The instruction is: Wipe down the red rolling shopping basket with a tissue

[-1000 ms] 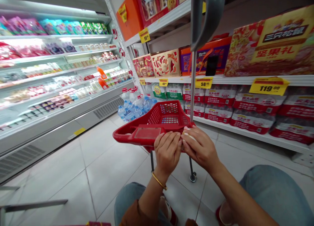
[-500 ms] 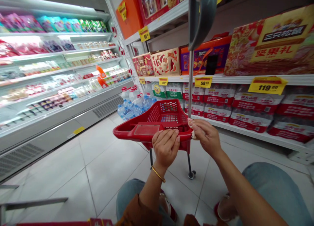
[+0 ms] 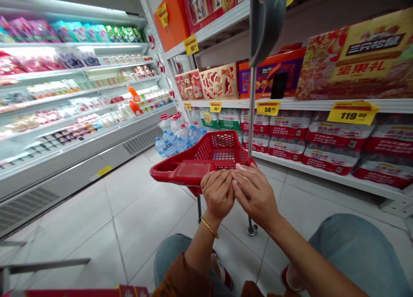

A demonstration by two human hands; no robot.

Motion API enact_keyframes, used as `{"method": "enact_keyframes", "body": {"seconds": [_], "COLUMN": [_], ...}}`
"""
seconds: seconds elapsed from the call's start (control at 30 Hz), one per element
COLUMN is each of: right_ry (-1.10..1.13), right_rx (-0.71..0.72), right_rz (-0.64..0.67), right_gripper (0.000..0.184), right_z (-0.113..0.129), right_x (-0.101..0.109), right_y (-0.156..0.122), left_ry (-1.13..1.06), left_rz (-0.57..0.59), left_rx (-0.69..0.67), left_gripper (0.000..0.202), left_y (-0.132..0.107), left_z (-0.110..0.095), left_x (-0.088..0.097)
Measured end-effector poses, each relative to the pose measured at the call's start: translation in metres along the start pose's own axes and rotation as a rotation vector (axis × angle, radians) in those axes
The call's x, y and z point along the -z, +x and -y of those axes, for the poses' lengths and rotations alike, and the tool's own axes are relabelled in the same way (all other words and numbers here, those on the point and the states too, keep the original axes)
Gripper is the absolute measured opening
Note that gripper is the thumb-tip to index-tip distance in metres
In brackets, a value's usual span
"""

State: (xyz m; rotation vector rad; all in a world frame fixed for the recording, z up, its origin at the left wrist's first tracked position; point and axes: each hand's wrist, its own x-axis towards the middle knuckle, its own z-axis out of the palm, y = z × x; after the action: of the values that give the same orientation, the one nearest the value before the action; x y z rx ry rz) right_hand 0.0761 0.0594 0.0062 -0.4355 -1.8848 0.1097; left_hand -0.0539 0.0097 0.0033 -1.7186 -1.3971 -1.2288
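A small red shopping cart (image 3: 190,171) with a perforated basket stands before me, its handle bar facing me. My left hand (image 3: 218,193), with a gold bangle at the wrist, is wrapped round that handle right of its flat panel. My right hand (image 3: 254,193) is closed over the handle's right part, its fingertips against my left knuckles. A whitish cloth that showed in its fingers a moment ago is now almost wholly hidden beneath them. Close to the right hand rises a thin metal pole (image 3: 252,112) with a grey curved top (image 3: 267,26).
An open refrigerated case (image 3: 80,99) lines the left. On the right, shelves carry gift boxes (image 3: 355,56) and packs of bottled water (image 3: 332,155). Blue water bottles (image 3: 172,142) stand on the tiled floor (image 3: 145,211) behind the cart. My knees (image 3: 358,245) flank my arms.
My right hand has slid left along the handle, from its right corner to my left hand, covering the whitish cloth. My left hand stays on the handle.
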Motion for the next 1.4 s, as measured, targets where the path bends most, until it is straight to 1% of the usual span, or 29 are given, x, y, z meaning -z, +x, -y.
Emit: {"method": "enact_keyframes", "body": {"seconds": [0.1, 0.2, 0.27, 0.33, 0.4, 0.47, 0.57, 0.67, 0.8, 0.87, 0.93, 1.0, 1.07, 1.13, 1.23, 1.3, 1.4], "right_ry": [-0.046, -0.053, -0.043, -0.022, 0.008, 0.048, 0.141, 0.233, 0.313, 0.327, 0.314, 0.283, 0.237, 0.178, 0.093, 0.038, -0.021], "right_rx": [0.067, 0.149, 0.168, 0.153, 0.116, 0.047, -0.112, -0.24, -0.311, -0.332, -0.338, -0.32, -0.268, -0.18, -0.02, 0.047, 0.111], "right_rz": [-0.003, 0.017, 0.012, 0.002, -0.007, -0.032, -0.09, -0.097, -0.082, -0.083, -0.087, -0.096, -0.106, -0.089, -0.047, -0.047, -0.033], "right_gripper": [0.03, 0.032, 0.031, 0.027, 0.023, 0.019, 0.015, 0.017, 0.021, 0.021, 0.02, 0.019, 0.018, 0.018, 0.023, 0.028, 0.032], "right_z": [-0.001, -0.012, -0.019, -0.024, -0.027, -0.031, -0.04, -0.052, -0.065, -0.066, -0.063, -0.055, -0.042, -0.027, -0.008, -0.001, -0.005], "right_x": [-0.002, -0.001, 0.001, 0.002, 0.004, 0.004, 0.005, 0.004, 0.001, -0.001, -0.001, 0.0, 0.002, 0.002, -0.001, -0.004, -0.006], "right_y": [-0.002, -0.001, 0.0, 0.001, 0.002, 0.002, 0.002, 0.002, 0.0, -0.001, -0.003, -0.005, -0.005, -0.006, -0.006, -0.006, -0.006], "left_ry": [0.009, 0.011, 0.006, -0.007, -0.02, -0.023, -0.026, -0.034, -0.032, -0.032, -0.033, -0.032, -0.03, -0.031, -0.044, -0.059, -0.077], "left_rz": [0.004, 0.001, 0.002, 0.008, 0.012, 0.007, -0.004, -0.01, -0.02, -0.028, -0.031, -0.026, -0.024, -0.024, -0.025, -0.021, -0.009], "left_rx": [-0.008, -0.018, -0.022, -0.022, -0.022, -0.02, -0.014, -0.005, 0.002, 0.002, 0.003, 0.01, 0.022, 0.027, 0.016, 0.009, 0.011], "left_gripper": [0.024, 0.021, 0.02, 0.02, 0.021, 0.021, 0.02, 0.02, 0.02, 0.02, 0.02, 0.02, 0.02, 0.02, 0.019, 0.019, 0.019], "left_y": [-0.001, -0.001, -0.001, -0.001, -0.001, 0.0, 0.0, 0.0, 0.001, 0.001, 0.001, 0.001, 0.0, -0.001, -0.002, -0.002, -0.002], "left_z": [0.001, 0.003, 0.003, 0.004, 0.004, 0.003, 0.003, 0.004, 0.007, 0.008, 0.008, 0.008, 0.008, 0.009, 0.01, 0.012, 0.013], "left_x": [0.0, 0.001, 0.001, 0.001, 0.001, 0.001, 0.003, 0.004, 0.005, 0.005, 0.006, 0.006, 0.006, 0.006, 0.007, 0.007, 0.008]}}
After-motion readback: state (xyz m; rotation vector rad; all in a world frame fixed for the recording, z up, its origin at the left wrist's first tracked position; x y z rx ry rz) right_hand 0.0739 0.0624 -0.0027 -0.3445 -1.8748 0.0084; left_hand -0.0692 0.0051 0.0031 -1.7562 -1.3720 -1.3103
